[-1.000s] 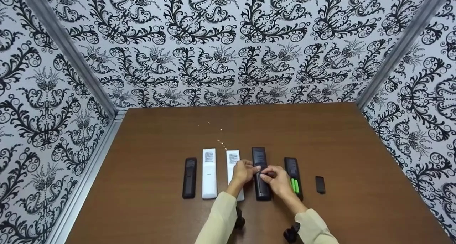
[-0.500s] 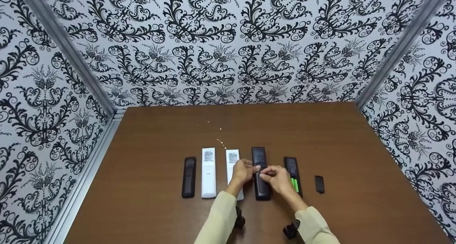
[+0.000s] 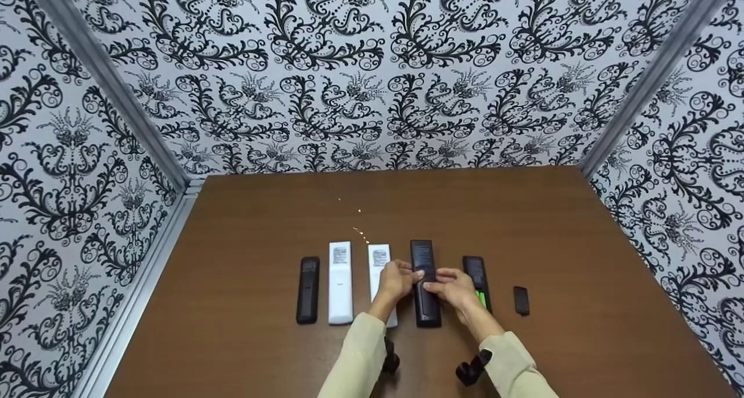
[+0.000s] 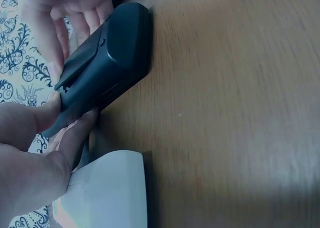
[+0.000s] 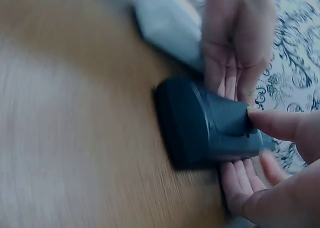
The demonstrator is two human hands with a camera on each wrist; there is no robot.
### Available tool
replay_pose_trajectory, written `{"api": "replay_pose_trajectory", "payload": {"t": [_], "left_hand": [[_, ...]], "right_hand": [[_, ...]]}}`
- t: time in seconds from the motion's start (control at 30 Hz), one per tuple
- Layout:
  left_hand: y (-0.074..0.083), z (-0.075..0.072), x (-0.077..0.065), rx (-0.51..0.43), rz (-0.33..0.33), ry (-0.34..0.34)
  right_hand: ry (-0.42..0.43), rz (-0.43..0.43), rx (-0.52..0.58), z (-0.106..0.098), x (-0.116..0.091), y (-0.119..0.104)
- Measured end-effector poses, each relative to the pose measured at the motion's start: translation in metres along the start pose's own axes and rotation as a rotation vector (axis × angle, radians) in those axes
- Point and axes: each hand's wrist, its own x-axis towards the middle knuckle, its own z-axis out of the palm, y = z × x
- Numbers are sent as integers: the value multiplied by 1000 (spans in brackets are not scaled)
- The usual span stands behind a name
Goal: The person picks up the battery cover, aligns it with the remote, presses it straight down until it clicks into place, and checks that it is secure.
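A black remote control [image 3: 428, 315] lies back side up on the wooden table between both hands. My left hand [image 3: 397, 280] grips its left side, thumb on the back and fingers along the edge. The right hand [image 3: 457, 289] is at the other side, a fingertip at the edge of the battery cover [image 4: 82, 61]. In the left wrist view that edge stands slightly raised from the body. Partly behind the right hand lies another black remote [image 3: 475, 269] with green batteries [image 3: 481, 298] in its open compartment. The left hand and forearm partly hide a white remote [image 3: 379, 255].
Further left lie a second white remote [image 3: 340, 287] and a slim black remote [image 3: 308, 290], both back side up. A loose black battery cover [image 3: 521, 301] rests on the brown table [image 3: 279, 212] at right. Patterned walls [image 3: 372, 96] enclose the table.
The right hand has shifted slightly, its fingers spreading a little at the cover's edge, and its wrist has turned. The left hand and the remotes stay in place.
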Motion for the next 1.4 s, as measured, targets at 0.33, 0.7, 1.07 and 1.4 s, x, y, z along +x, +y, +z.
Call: {"api": "replay_pose_trajectory", "payload": {"t": [0.33,0.7,1.07,1.4], "left_hand": [[-3,-1,1,15,5,0],[-2,-2,-2,26,21,11],[-3,-1,-1,23,33,22],[-2,-1,-1,23,40,25]], "right_hand": [[-64,63,55,0,4,-3],[-77,-71,-17,-2,1,7],[-91,-95,-78,-1,1,8],[-45,-174,-62,2,-2,10]]}}
